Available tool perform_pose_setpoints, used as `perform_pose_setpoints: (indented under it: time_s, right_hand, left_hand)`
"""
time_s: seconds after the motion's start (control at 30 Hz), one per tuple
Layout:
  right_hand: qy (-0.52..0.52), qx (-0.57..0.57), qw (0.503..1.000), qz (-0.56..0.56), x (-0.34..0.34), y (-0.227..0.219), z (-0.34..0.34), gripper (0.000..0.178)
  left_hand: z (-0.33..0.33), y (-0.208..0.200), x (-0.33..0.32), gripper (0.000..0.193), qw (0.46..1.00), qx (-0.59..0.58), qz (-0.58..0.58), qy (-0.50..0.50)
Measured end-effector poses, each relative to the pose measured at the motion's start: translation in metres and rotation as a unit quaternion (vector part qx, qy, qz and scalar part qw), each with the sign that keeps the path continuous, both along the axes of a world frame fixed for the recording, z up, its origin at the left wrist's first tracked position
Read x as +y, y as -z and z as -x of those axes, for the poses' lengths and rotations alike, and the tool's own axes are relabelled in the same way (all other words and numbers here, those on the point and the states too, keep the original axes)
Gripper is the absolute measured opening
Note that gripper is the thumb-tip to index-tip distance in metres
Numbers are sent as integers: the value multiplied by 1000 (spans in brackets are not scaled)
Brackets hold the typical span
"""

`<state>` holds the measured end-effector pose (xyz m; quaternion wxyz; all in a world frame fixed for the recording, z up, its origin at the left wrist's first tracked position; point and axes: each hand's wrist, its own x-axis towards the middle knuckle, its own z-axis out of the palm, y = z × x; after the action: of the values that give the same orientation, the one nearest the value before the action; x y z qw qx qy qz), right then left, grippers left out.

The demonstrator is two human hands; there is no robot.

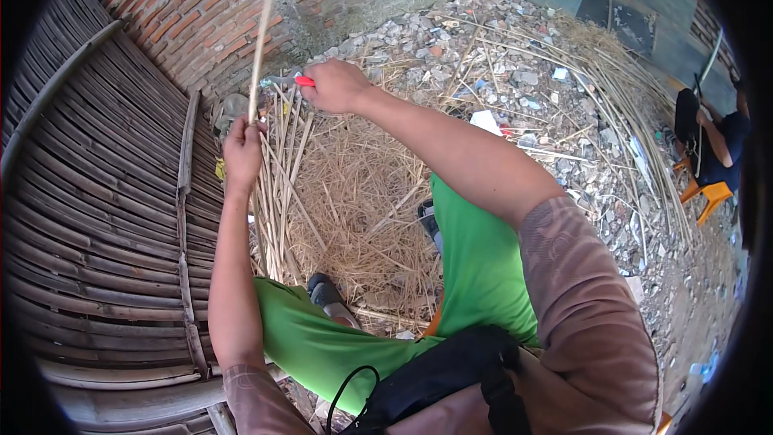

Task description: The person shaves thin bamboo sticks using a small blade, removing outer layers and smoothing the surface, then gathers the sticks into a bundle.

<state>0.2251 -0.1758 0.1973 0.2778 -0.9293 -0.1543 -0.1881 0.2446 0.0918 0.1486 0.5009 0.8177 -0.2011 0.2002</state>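
Note:
My left hand (242, 157) is closed around a long, pale bamboo strip (262, 40), which stands nearly upright and runs up past the top of the view. My right hand (336, 86) grips a knife (303, 80) by its red handle, with the arm stretched forward. The blade points left toward the strip; whether it touches the strip I cannot tell. Below my hands, several more bamboo strips (278, 185) lie in a loose bundle beside my left leg. Dry shavings (354, 185) cover the ground between my feet.
A slatted bamboo panel (105, 217) fills the left side. A brick wall (201, 16) stands ahead. Rubble and litter (523, 72) spread to the right, crossed by long strips (620, 129). Another person (713, 137) sits on an orange stool (708, 193) at the far right.

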Motion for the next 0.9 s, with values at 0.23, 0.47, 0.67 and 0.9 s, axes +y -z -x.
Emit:
perform_pose_setpoints:
  time_s: [0.23,0.47,0.67,0.9]
  right_hand:
    - [59,-88,994,17,-3,12,0,24]
    - [94,-109,986,83,-17,-4,-14,23]
    - [154,-64,984,54,-58,-22,-15,25]
    - [46,-58,993,95,-48,-9,26,30]
  left_hand:
    - [39,-30,-71,19,986,114,24,119]
    - [37,-52,-101,21,970,160,109,144]
    - [74,-57,-96,18,932,260,185,170]
    - [90,-42,-87,11,884,328,288,167]
